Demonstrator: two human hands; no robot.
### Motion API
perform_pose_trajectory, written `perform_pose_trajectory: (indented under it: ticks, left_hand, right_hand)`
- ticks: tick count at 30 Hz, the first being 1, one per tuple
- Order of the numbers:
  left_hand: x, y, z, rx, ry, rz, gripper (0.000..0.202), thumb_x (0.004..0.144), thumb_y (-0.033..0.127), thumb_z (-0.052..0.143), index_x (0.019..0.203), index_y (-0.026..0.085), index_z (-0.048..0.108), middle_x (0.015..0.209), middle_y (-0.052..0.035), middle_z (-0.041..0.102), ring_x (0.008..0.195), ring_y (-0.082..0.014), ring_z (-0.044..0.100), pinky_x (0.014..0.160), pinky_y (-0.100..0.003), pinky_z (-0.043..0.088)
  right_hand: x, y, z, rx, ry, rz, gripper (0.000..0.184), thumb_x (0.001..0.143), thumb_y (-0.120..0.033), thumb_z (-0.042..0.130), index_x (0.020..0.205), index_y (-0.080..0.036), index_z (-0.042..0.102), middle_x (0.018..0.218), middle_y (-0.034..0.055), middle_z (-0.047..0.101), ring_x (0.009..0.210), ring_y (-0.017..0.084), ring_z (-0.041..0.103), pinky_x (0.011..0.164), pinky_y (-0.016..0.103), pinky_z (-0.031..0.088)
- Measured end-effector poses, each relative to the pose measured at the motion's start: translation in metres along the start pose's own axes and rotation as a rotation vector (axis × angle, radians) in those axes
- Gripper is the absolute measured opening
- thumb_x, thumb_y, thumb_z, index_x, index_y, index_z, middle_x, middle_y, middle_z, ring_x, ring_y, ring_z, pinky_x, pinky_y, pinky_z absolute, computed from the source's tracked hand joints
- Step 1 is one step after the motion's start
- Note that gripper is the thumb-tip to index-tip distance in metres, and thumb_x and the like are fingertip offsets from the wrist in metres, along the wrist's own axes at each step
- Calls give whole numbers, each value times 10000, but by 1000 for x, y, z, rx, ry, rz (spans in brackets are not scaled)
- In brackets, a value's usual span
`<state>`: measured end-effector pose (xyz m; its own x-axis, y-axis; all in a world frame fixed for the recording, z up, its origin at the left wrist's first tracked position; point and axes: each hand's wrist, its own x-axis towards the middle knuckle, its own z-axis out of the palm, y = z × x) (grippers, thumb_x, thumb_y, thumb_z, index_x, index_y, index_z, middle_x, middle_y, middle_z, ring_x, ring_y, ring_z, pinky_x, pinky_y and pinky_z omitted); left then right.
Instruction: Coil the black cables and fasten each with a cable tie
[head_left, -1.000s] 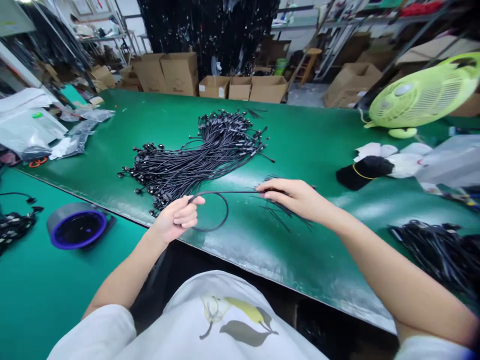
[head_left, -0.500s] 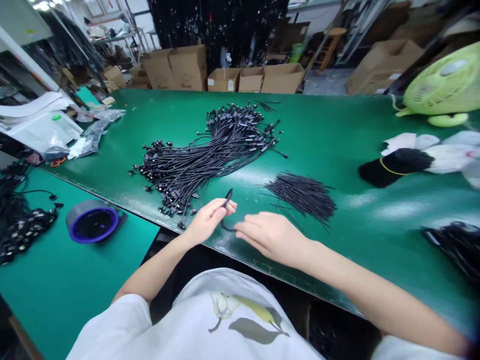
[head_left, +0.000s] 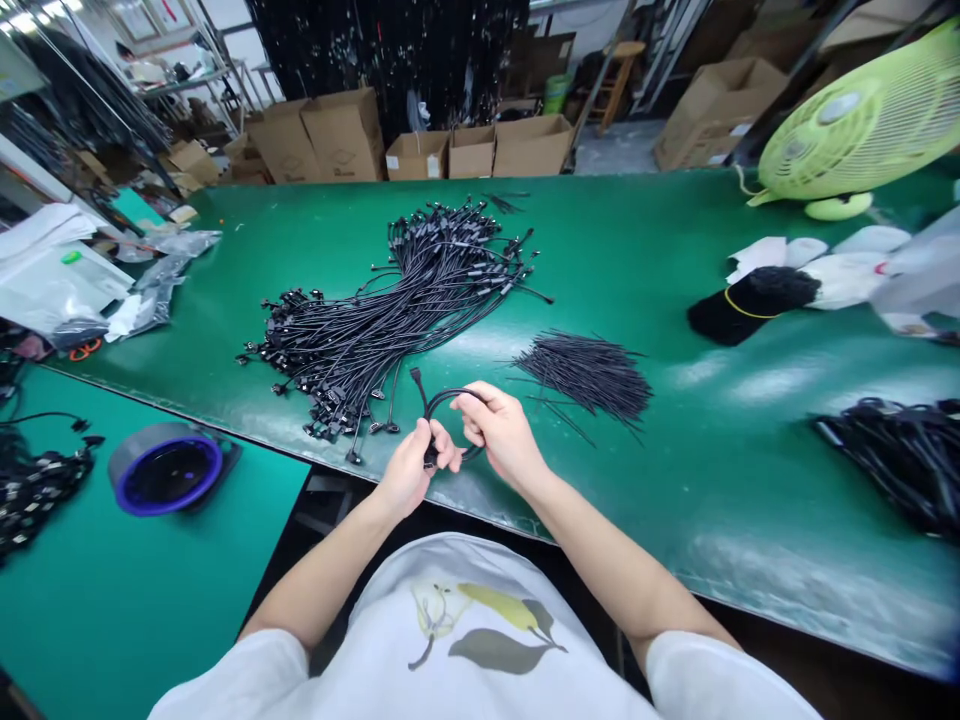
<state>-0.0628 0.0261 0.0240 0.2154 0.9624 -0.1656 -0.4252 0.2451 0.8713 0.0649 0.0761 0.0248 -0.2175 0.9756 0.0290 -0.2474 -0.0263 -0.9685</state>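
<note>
Both of my hands are close together over the front edge of the green mat table (head_left: 637, 250). My left hand (head_left: 409, 470) pinches a black cable (head_left: 450, 400) near its plug, and my right hand (head_left: 499, 430) holds the same cable, bent into a small loop. A short black connector end sticks up from the loop. Just left of my hands lies a large heap of black cables with connectors (head_left: 375, 310). To the right of my hands lies a bundle of thin black strands (head_left: 589, 375), which my hands do not touch.
A grey tape roll with a blue rim (head_left: 166, 468) and a tangle of black cables (head_left: 30, 480) sit on a lower teal table. A dark cable pile (head_left: 892, 460), a black bundle with a yellow band (head_left: 754, 305) and a lime-green fan (head_left: 847, 130) are on the right.
My hands have come together, and my right hand has left the thin strands. The cable, stretched in a wide loop a second ago, is now gathered into a small loop between my hands.
</note>
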Motion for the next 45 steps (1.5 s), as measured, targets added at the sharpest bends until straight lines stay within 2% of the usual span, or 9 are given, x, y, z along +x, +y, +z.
perform_pose_trajectory:
  ticks: [4, 10, 18, 21, 25, 34, 38, 42, 45]
  left_hand:
    - [-3, -15, -4, 223, 19, 23, 482, 852, 666, 505, 830, 185, 495, 600, 46, 450, 576, -123, 466, 634, -276, 387]
    - [-12, -25, -15, 502, -282, -126, 537, 862, 659, 481, 657, 165, 529, 611, -7, 509, 607, -134, 450, 641, -287, 383]
    - [-12, -27, -10, 507, -204, 23, 513, 860, 656, 491, 780, 171, 639, 910, -74, 566, 947, -210, 503, 874, -314, 405]
    - [-13, -29, -4, 303, -250, -98, 527, 818, 676, 547, 751, 160, 629, 845, -74, 584, 895, -210, 533, 865, -339, 434]
    - [-18, -33, 7, -169, -228, -458, 490, 814, 662, 572, 808, 173, 541, 577, 49, 406, 486, -96, 385, 496, -240, 405]
    - [-16, -46, 18, -97, -104, -445, 440, 756, 559, 710, 783, 158, 529, 575, 76, 342, 480, -71, 372, 486, -218, 390]
    - [-16, -57, 4, 160, -107, -360, 417, 793, 549, 669, 773, 150, 550, 545, 66, 408, 478, -82, 414, 500, -226, 378]
    - [-7, -46, -13, 276, -6, -235, 353, 847, 494, 624, 816, 148, 563, 565, 63, 442, 497, -73, 430, 513, -205, 362]
    - [3, -35, -13, 169, 57, -258, 358, 810, 484, 667, 805, 149, 541, 579, 74, 396, 464, -51, 353, 436, -173, 280]
  right_hand:
    - [-15, -7, 16, 36, 11, -43, 310, 881, -513, 564, 880, -205, 603, 1045, 66, 569, 835, 143, 580, 520, 196, 438]
    - [-36, -10, 29, 120, 32, -46, 373, 890, -606, 516, 946, -238, 494, 788, -30, 471, 470, 40, 405, 395, 173, 283]
    - [-25, -13, 20, 356, 12, 77, 548, 848, -710, 487, 765, -177, 583, 601, -63, 340, 382, 15, 197, 353, 191, 102]
    - [-22, -15, 15, 383, -24, 141, 586, 809, -749, 500, 747, -172, 579, 613, -64, 341, 377, 8, 200, 339, 180, 113]
    - [-15, -10, 1, 449, -52, 243, 590, 775, -760, 536, 751, -172, 568, 618, -76, 330, 378, 0, 191, 329, 161, 130]
    - [-18, 1, -6, 508, 113, 197, 568, 794, -737, 535, 677, -180, 523, 549, -94, 262, 362, 11, 113, 322, 171, 76]
    - [-36, 13, -23, 198, 54, 78, 532, 892, -659, 431, 739, -177, 593, 551, -68, 356, 370, 44, 301, 373, 192, 281]
    - [-49, 15, -96, -604, 208, -82, 295, 925, -448, 493, 943, -197, 646, 923, 51, 609, 794, 148, 601, 755, 298, 484]
    - [-54, 16, -154, -1154, 373, 35, 177, 873, -336, 556, 930, -188, 633, 956, 65, 594, 795, 169, 577, 726, 306, 455]
